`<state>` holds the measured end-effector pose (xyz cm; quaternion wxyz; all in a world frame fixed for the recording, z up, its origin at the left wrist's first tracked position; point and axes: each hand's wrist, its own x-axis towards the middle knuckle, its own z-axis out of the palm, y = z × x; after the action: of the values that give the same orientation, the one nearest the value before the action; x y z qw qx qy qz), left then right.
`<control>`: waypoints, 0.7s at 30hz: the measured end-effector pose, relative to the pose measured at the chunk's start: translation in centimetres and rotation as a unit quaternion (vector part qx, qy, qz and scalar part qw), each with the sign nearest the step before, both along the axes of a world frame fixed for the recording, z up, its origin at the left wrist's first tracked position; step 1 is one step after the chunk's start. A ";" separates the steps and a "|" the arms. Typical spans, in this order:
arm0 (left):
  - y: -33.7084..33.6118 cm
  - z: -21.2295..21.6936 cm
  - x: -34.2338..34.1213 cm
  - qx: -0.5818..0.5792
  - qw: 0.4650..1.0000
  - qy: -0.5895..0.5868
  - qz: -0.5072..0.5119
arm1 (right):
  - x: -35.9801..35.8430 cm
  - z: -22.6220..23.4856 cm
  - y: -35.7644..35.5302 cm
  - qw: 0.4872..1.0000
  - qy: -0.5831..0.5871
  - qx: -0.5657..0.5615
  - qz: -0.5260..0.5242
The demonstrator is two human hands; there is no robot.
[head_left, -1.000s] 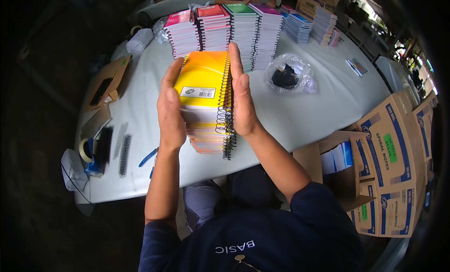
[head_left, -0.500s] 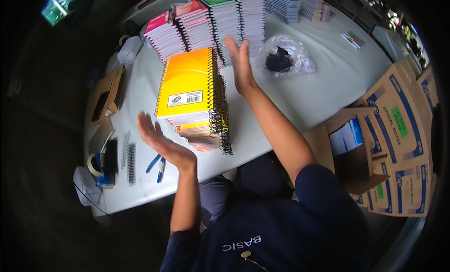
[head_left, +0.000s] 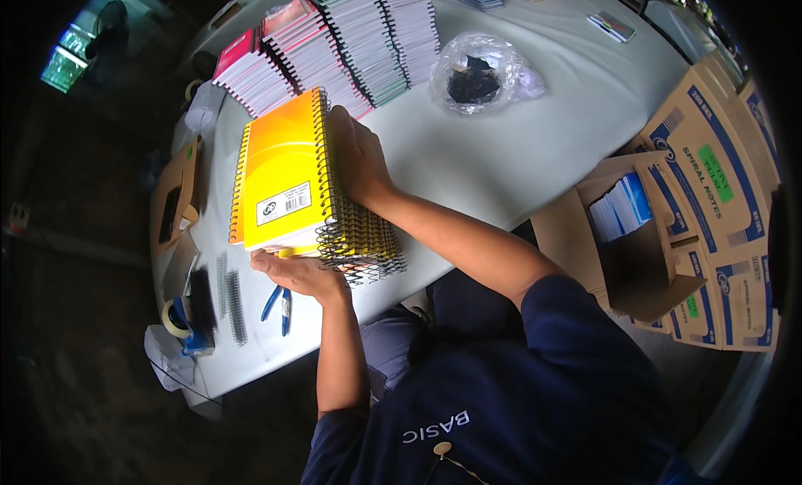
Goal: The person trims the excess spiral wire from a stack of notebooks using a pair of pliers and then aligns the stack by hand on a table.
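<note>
A stack of spiral notebooks [head_left: 284,172] with yellow-orange covers stands before me near the table's front edge. Black wire coils stick out along its right side. My right hand [head_left: 361,157] presses against that coil side, its fingers closed toward the far end and partly hidden. At the near end, my left hand [head_left: 294,274] cups the lower part of the stack, its thumb side showing and the other fingers out of sight. Between them the two hands hold the stack.
Tall stacks of spiral notebooks [head_left: 368,46] line the back. A clear plastic bag [head_left: 476,76] with black scraps lies beyond my right hand. Blue-handled pliers [head_left: 284,309], loose coils [head_left: 234,305] and a tape dispenser [head_left: 194,335] sit left. An open carton [head_left: 576,247] stands right.
Both hands, held open and apart from the stack before, have come in against it, right on the coil side and left at the near end. The view has shifted somewhat.
</note>
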<state>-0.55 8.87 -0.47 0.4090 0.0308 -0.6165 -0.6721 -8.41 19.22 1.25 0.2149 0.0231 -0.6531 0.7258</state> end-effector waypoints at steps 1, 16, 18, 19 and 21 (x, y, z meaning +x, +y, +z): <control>-0.1 0.0 0.0 0.001 1.000 -0.001 0.002 | -0.3 -0.3 0.0 1.000 -0.001 0.001 0.002; -3.1 6.3 -1.9 -0.083 0.989 0.038 -0.113 | 2.1 4.1 -0.3 0.952 0.262 0.134 0.085; -3.1 6.2 -1.7 -0.109 0.990 0.038 -0.081 | 2.0 3.8 -0.5 0.953 0.261 0.125 0.090; -3.1 6.3 -1.7 -0.110 0.991 0.027 -0.073 | 2.0 3.8 -0.5 0.953 0.262 0.125 0.087; -3.3 6.2 -1.5 -0.108 0.992 0.010 -0.060 | 2.0 3.6 -0.5 0.954 0.258 0.126 0.090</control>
<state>-2.09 5.56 5.68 0.3753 -0.0576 -0.6820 -0.6250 -6.43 18.75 4.85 0.3048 0.2954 -0.6569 0.6232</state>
